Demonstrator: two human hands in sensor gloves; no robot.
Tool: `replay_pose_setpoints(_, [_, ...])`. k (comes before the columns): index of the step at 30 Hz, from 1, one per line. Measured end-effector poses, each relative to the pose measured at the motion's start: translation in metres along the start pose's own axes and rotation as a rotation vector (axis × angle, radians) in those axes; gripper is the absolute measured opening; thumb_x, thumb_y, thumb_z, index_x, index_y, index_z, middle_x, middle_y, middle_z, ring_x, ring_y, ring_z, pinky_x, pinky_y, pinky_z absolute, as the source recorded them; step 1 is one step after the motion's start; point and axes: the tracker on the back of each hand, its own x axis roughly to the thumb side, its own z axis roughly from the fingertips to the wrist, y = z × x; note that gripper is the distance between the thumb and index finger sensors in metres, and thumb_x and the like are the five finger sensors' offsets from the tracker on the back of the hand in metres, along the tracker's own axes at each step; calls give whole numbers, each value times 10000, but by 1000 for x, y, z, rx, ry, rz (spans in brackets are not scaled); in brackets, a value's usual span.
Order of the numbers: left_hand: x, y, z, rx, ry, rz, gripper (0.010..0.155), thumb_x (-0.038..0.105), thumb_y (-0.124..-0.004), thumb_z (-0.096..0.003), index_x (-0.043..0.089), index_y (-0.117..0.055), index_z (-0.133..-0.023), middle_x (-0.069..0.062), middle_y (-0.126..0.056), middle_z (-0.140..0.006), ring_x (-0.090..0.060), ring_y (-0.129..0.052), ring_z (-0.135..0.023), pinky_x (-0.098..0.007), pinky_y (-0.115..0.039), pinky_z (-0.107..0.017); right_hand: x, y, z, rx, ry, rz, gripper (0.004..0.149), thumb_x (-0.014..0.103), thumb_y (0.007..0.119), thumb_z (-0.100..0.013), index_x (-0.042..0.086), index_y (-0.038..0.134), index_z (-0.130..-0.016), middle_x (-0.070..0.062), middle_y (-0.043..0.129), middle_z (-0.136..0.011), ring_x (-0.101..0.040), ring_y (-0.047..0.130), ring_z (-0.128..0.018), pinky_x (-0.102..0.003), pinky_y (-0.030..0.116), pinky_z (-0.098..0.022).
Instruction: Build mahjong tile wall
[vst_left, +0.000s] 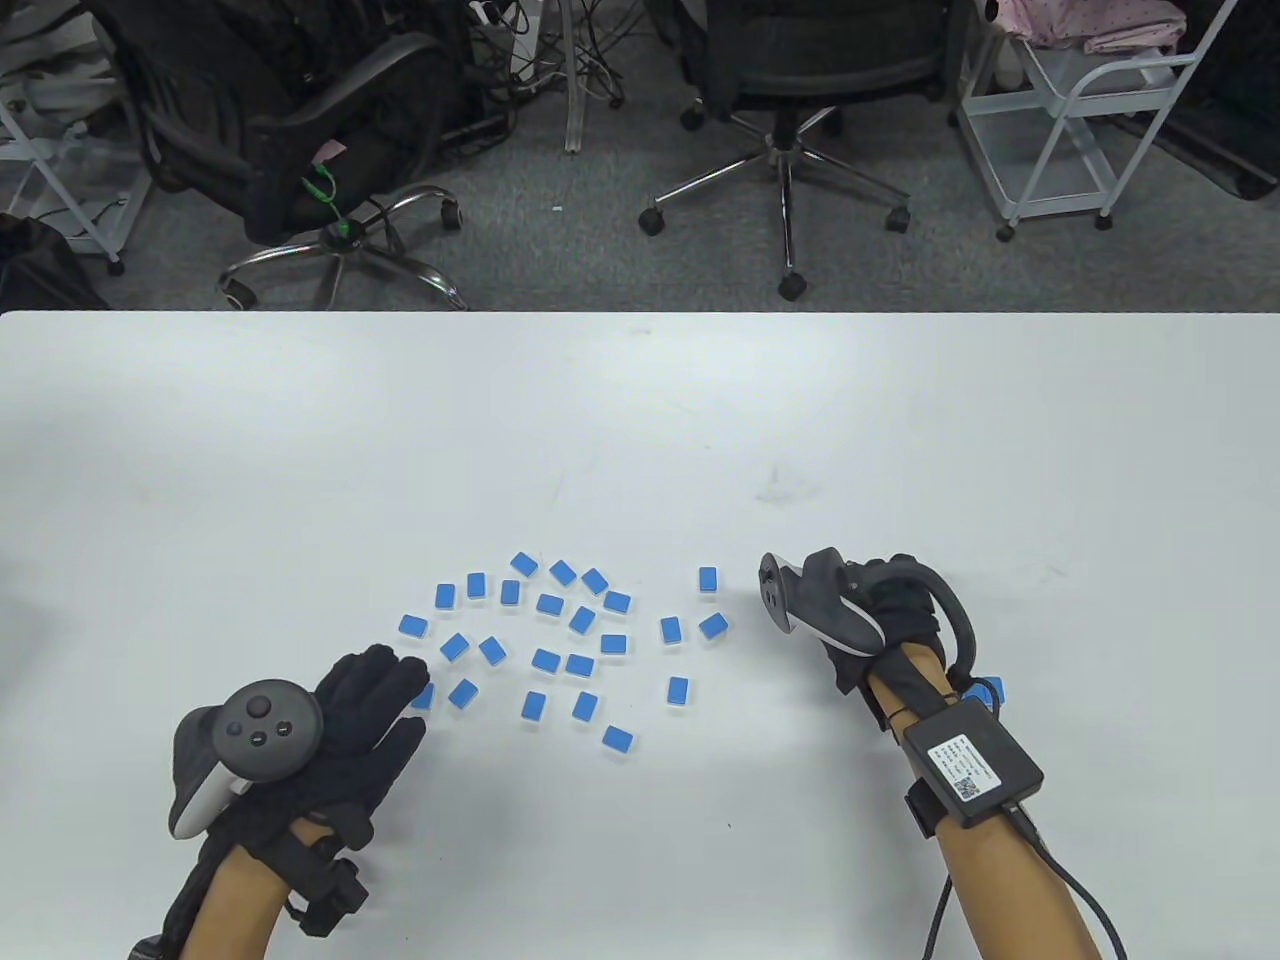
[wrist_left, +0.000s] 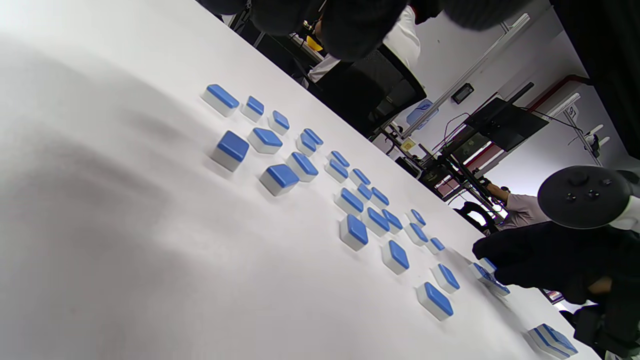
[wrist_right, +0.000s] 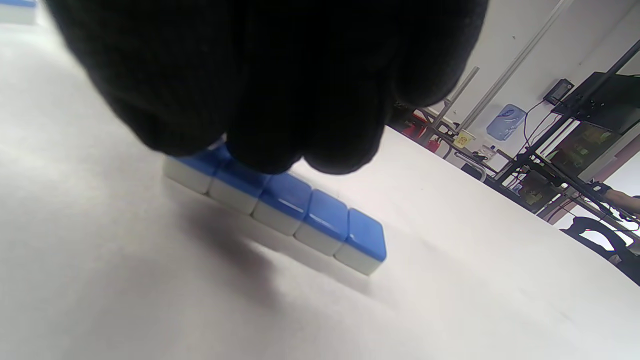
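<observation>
white table (vst_left: 640, 420) seen from above, with loose mahjong tiles (vst_left: 560, 640) scattered blue side up at near centre. row of tiles (wrist_right: 280, 210) laid edge to edge under the right hand (vst_left: 850, 620), at the right of the scatter; five tiles countable in the right wrist view, the far end hidden by the gloved fingers (wrist_right: 260, 90), so possibly more. in the table view only one corner of that row showing beside the right forearm. judged stage: early, with one short single-layer run begun, most tiles not yet gathered, and no second layer visible.

counts: about twenty-seven loose tiles in the table view, one of them partly under the left fingertips; two gloved hands; two trackers, one on the back of each hand; one black box strapped to the right forearm; two office chairs (vst_left: 790, 90) and one white trolley (vst_left: 1080, 120) on the floor beyond the far edge.

left hand (vst_left: 365, 715) flat on the table at the near left edge of the scatter, fingers spread and extended, nothing gripped, fingertips touching one tile. right hand curled downward, fingertips resting on the far part of the row; whether gripping or merely pressing cannot be told.

remaining, as judged: collecting the loose tiles, extending the row, stacking.
</observation>
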Motion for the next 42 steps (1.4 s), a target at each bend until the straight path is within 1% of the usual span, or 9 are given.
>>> replay_pose_setpoints(7, [0,0,0,-2,1,-2,696,622,-532,-502,333,-464,-1132,-35,-299,-1219,-358,-251,-1126,-667,-257,-768,-2,-3,8,-6,8,19,541,386,893,-322,299,773,-843,60,990,-720,-216,986,-673,-532,675,-714])
replay_pose_setpoints(14, [-1,0,0,-1,2,-1,694,622,-532,-503,335,-465,-1131,-37,-299,-1219,-358,-252,-1126,-666,-256,-768,-2,-2,7,-9,13,16,566,401,883,-323,307,743,-864,61,976,-741,-221,974,-689,-533,667,-719])
replay_pose_setpoints(18, [-1,0,0,-3,2,-2,696,622,-531,-503,334,-464,-1132,-34,-297,-1219,-356,-252,-1127,-666,-258,-769,-2,-11,12,-26,-1,26,616,431,881,-302,308,717,-882,56,966,-752,-226,967,-695,-535,673,-710])
replay_pose_setpoints(21, [-1,0,0,-3,3,-2,694,622,-531,-503,336,-464,-1131,-34,-300,-1219,-357,-252,-1127,-667,-257,-768,3,-23,22,-81,-37,24,618,459,855,-305,299,717,-885,47,967,-746,-235,969,-683,-531,689,-692])
replay_pose_setpoints(22, [-1,0,-1,-2,3,-2,696,622,-532,-503,334,-464,-1132,-35,-297,-1219,-357,-252,-1127,-666,-256,-769,10,-29,29,-115,-81,7,588,470,827,-324,294,729,-876,43,972,-736,-239,974,-670,-530,697,-683])
replay_pose_setpoints(27, [-1,-1,-1,-7,6,-2,697,622,-532,-503,332,-465,-1133,-36,-298,-1219,-358,-253,-1126,-666,-257,-769,48,-45,58,-192,-263,-69,545,482,796,-333,278,779,-838,34,998,-694,-243,1000,-623,-526,735,-640])
replay_pose_setpoints(32, [-1,-1,0,-12,9,-3,696,621,-532,-503,332,-465,-1132,-37,-299,-1219,-359,-254,-1126,-668,-258,-768,93,-47,85,-206,-387,-50,593,522,779,-324,258,769,-855,19,990,-714,-257,998,-633,-531,740,-628])
replay_pose_setpoints(37, [-1,-1,0,-11,9,-2,693,621,-532,-503,335,-463,-1131,-35,-299,-1219,-358,-254,-1126,-667,-258,-768,120,-42,92,-271,-375,58,635,538,774,-315,240,746,-875,13,981,-728,-259,998,-631,-530,745,-621])
replay_pose_setpoints(42, [-1,-1,-1,-14,9,-2,697,621,-533,-503,331,-464,-1132,-37,-301,-1219,-358,-253,-1126,-667,-258,-768,131,-37,89,-256,-348,81,596,486,815,-324,213,773,-853,11,996,-699,-255,1012,-601,-528,759,-603])
